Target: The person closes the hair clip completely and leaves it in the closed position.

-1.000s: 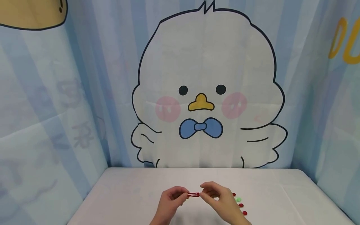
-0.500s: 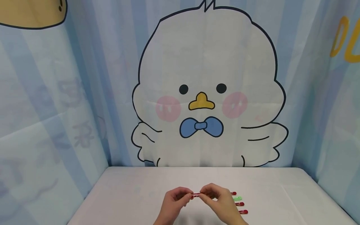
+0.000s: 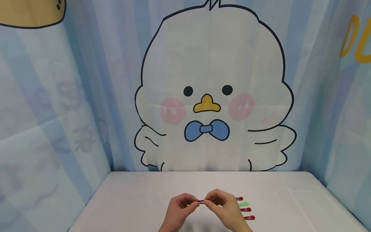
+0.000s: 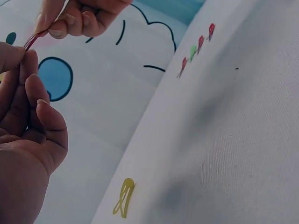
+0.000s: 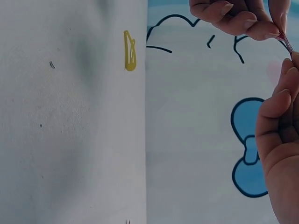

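Note:
A slim red snap hair clip (image 3: pixel 201 202) is held in the air between both hands, seen nearly edge-on and mostly covered by fingertips. My left hand (image 3: pixel 179 208) pinches one end between thumb and index finger. The other end is pinched by the thumb and index finger of my right hand (image 3: pixel 224 207). In the left wrist view a short stretch of the red clip (image 4: pixel 31 41) shows between the two pinches. A yellow hair clip (image 4: pixel 124 197) lies on the table below, its prong splayed from the frame; the left hand hides it in the head view.
Right of the right hand, a row of hair clips lies on the white table (image 3: pixel 139 190): a red clip (image 3: pixel 239 198) at the back, a green clip (image 3: pixel 244 203), then two more red ones. A curtain with a cartoon chick (image 3: pixel 208 58) hangs behind the table.
The right hand's fingers have closed from loosely apart to a pinch on the red hair clip's right end. The left hand has moved slightly right, and the clip has turned from face-on to edge-on.

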Tool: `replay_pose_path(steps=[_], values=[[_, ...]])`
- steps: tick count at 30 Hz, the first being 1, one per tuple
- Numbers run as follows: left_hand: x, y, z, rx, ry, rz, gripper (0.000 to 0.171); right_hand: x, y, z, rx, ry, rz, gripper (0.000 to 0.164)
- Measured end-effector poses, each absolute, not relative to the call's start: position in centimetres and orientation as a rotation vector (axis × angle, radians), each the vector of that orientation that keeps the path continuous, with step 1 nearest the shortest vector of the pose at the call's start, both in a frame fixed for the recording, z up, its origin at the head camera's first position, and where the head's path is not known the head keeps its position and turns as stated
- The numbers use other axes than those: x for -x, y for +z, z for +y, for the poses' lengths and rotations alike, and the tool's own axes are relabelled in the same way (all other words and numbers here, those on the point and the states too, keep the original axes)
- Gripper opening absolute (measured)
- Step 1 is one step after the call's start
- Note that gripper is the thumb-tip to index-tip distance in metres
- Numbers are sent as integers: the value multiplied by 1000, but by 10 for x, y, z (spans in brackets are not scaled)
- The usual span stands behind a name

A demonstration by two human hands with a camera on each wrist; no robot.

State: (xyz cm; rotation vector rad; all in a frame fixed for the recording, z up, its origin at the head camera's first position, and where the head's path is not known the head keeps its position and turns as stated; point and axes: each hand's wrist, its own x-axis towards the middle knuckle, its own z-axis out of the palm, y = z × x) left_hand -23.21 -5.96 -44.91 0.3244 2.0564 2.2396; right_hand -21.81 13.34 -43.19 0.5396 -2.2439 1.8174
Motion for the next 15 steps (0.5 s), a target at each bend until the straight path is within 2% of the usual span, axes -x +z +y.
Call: replay_pose_path(steps=[15], values=[[234,-453,-62,-332,2221,2114,17,218,-429,128,-411,1847,-2339,7]])
